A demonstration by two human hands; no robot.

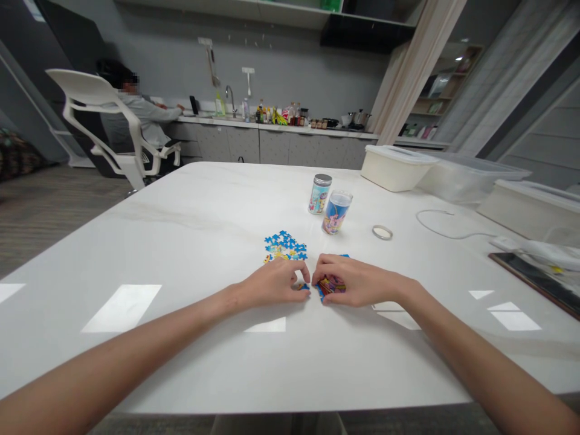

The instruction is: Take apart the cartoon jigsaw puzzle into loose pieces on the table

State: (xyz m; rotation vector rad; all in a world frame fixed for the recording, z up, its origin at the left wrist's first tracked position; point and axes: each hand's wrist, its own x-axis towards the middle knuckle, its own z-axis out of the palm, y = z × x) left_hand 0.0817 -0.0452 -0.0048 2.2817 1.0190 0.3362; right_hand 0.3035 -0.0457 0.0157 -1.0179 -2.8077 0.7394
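My left hand (pixel 276 283) is low over the white table, thumb and forefinger curled around a small blue and yellow jigsaw piece (pixel 303 286). Just across a narrow gap, my right hand (pixel 353 281) grips a joined section of jigsaw puzzle (pixel 331 284) with a red and purple picture. That hand covers part of the section, and a bit of blue shows beyond its knuckles. Loose jigsaw pieces (pixel 285 241), mostly blue with some yellow, lie spread beyond my left hand, which hides the nearest ones.
Behind the pieces stand a lidded picture tin (pixel 319 194) and a clear-topped picture cup (pixel 337 212). To their right are a ring-shaped lid (pixel 382 232), a white cable (pixel 435 232), storage boxes (pixel 399 169) and a phone (pixel 534 281). A person (pixel 145 115) sits at the far left.
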